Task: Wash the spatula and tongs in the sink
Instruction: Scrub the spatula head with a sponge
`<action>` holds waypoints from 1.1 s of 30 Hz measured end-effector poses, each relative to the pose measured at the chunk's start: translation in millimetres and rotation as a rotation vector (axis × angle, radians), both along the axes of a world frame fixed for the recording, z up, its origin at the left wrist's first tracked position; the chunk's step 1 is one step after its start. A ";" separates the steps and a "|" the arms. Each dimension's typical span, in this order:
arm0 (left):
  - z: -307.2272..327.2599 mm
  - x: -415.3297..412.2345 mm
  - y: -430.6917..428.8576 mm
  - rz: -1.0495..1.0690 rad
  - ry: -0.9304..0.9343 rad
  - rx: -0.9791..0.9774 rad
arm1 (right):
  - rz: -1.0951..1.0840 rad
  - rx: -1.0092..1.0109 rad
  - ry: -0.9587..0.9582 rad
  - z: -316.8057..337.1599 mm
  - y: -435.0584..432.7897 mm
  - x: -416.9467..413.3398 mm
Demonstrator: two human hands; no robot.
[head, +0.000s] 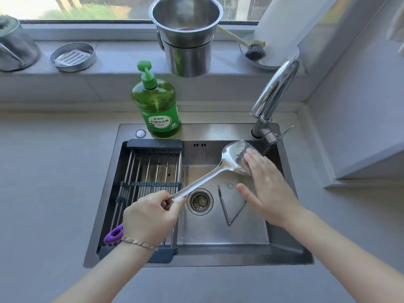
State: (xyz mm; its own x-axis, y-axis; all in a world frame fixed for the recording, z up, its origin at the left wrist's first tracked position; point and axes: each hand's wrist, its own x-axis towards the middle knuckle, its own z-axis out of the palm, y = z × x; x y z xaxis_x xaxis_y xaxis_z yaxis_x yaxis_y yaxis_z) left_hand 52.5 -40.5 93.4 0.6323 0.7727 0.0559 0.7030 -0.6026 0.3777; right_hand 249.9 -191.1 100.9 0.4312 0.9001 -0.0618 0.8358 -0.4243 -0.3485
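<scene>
1. The left hand is curled tight around the end of the spatula handle, holding it slanted up and away over the sink.
2. The spatula's broad blade sits at the far end, right under the right hand's fingertips and just below the faucet.
3. The right hand is flat, fingers together and laid on the blade, thumb spread out to the side; it grips nothing.
4. The tongs lie splayed in a V on the sink floor, just beneath the right hand's thumb, beside the drain.
5. A drying rack spans the sink's part beyond the left hand, a purple handle poking out beside that wrist.
6. A green soap bottle stands on the sink's rim, further off from both hands.
</scene>
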 end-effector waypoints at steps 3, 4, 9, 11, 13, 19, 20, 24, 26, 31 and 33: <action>3.6 1.9 -3.0 -0.007 0.046 -0.035 | 0.147 -0.010 -0.080 -4.2 6.1 -14.1; 4.9 2.3 -3.6 -0.021 0.048 -0.021 | 0.179 0.005 -0.082 -2.6 10.1 -12.9; 13.6 2.3 -0.7 -0.074 0.033 0.103 | 0.083 0.001 0.093 7.7 22.7 5.8; 14.0 -2.8 1.2 -0.120 0.019 0.149 | 0.230 -0.063 0.028 6.2 22.0 -2.5; 15.1 -8.0 2.5 -0.149 0.009 0.188 | 0.236 -0.101 0.060 8.7 23.2 5.0; 14.2 -13.4 4.5 -0.168 0.006 0.218 | 0.322 -0.085 0.068 6.5 22.7 -7.3; 14.3 -14.1 5.0 -0.160 -0.004 0.222 | 0.378 -0.085 0.044 4.8 21.4 -8.7; 16.6 -12.9 4.8 -0.111 -0.040 0.196 | 0.138 -0.059 0.177 5.2 22.4 6.5; 13.9 -12.3 4.5 -0.074 -0.021 0.161 | 0.251 -0.044 0.058 3.4 21.5 -8.7; 4.4 -14.3 6.6 -0.018 0.018 0.099 | 0.127 -0.073 0.121 -9.5 6.6 2.2; 2.6 -12.0 6.6 -0.022 0.045 0.100 | 0.144 -0.051 0.071 -7.8 6.2 -2.0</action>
State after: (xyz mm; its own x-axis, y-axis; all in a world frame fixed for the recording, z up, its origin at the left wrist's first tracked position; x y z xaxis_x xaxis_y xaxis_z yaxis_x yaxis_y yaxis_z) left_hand 40.5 -33.9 96.1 0.6525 0.7507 0.1030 0.7042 -0.6510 0.2833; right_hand 247.8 -184.9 93.1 0.2912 0.9472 -0.1343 0.8632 -0.3206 -0.3900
